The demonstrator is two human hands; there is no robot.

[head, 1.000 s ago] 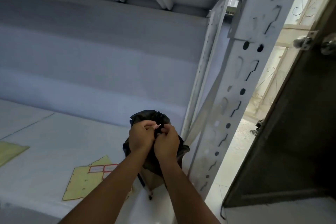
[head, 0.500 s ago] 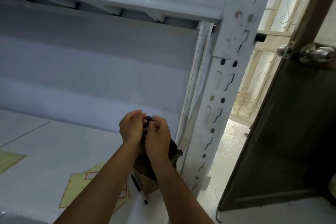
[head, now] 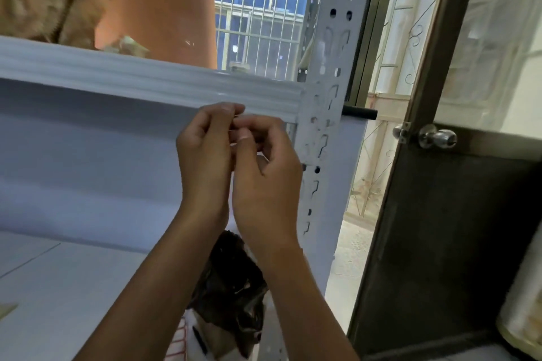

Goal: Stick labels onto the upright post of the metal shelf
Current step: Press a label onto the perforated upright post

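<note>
I have both hands up in front of the shelf. The left hand and the right hand meet at the fingertips just below the front edge of the upper shelf. The left thumb and forefinger are pinched narrow, and the other fingers are curled in. The right hand's fingers are curled too, its thumb pressed in toward the same spot. Between the tips I see only a thin pale sliver, which I take for a label. It is too small for me to read or to see its shape.

The label is held in the air, not on the metal. The upright post stands just to the right of the right hand, white and punched with slots and round holes along its length. I cannot tell whether the right knuckles touch it.

Below my wrists a crumpled black bag sits on the lower shelf beside the post. By the bag lie a sheet with red lines and a dark pen. To the right a dark door with a shiny round knob stands open. A window grille shows behind the upper shelf.
</note>
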